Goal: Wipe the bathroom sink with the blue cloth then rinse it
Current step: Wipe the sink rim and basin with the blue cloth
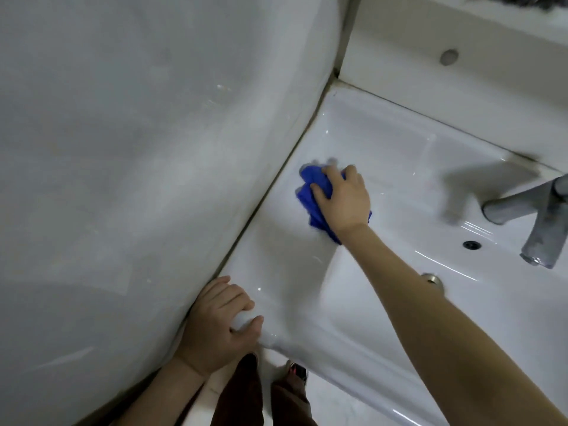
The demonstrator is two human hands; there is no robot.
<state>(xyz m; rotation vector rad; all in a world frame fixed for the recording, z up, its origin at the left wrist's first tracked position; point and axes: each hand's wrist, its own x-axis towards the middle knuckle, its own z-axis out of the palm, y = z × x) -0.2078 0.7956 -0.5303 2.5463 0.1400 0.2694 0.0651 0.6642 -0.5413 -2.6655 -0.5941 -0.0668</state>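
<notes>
A white ceramic bathroom sink (pixel 378 139) fills the right half of the view. The blue cloth (pixel 310 186) lies bunched on the sink's flat left ledge, close to the wall. My right hand (pixel 344 201) presses down on the cloth with fingers spread over it, the arm reaching in from the lower right. My left hand (pixel 221 324) grips the sink's front left corner, fingers curled over the rim. Part of the cloth is hidden under my right palm.
A grey metal faucet (pixel 528 216) stands at the right edge above the basin, with an overflow hole (pixel 471 245) and the drain stopper (pixel 431 279) near it. A white tiled wall (pixel 138 179) borders the sink's left side. My legs and feet show below.
</notes>
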